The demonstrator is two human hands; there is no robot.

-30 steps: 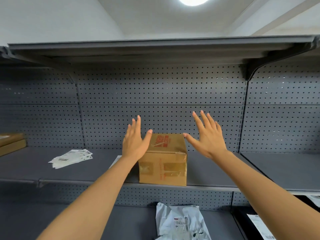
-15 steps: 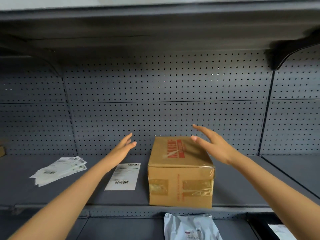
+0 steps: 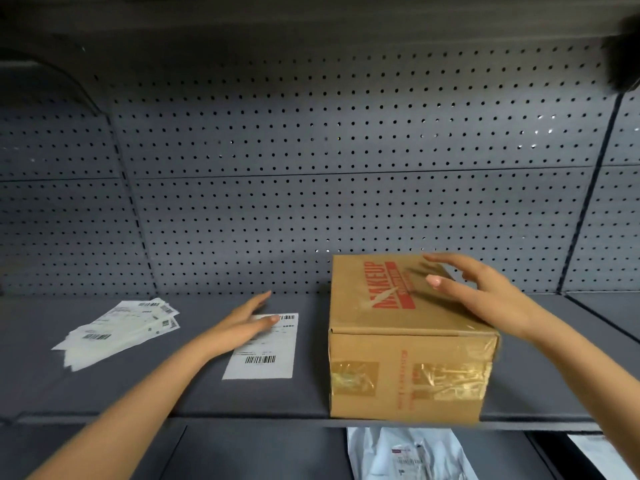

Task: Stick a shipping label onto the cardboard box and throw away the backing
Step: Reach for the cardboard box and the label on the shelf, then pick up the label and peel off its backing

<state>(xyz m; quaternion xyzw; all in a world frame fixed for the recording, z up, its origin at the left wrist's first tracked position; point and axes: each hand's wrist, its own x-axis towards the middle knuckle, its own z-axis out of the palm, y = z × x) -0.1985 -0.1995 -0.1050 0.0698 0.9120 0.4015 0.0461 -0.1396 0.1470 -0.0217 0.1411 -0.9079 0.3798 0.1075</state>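
A brown cardboard box [image 3: 398,372] with red print and clear tape stands at the front of the grey shelf [image 3: 301,393]. Just left of it a single white shipping label [image 3: 265,355] with barcodes lies flat. My left hand [image 3: 242,323] is open, fingers stretched flat over the label's upper left part, touching or just above it. My right hand [image 3: 485,292] hovers open over the box's top right area, fingers spread and holding nothing.
A fanned stack of more labels [image 3: 117,330] lies on the shelf at the left. A perforated grey back panel [image 3: 311,168] closes the shelf behind. A white poly mailer [image 3: 408,455] lies on the lower shelf beneath the box.
The view has moved closer and lower. My left hand dropped from beside the box down onto the single label. My right hand came over the box's top.
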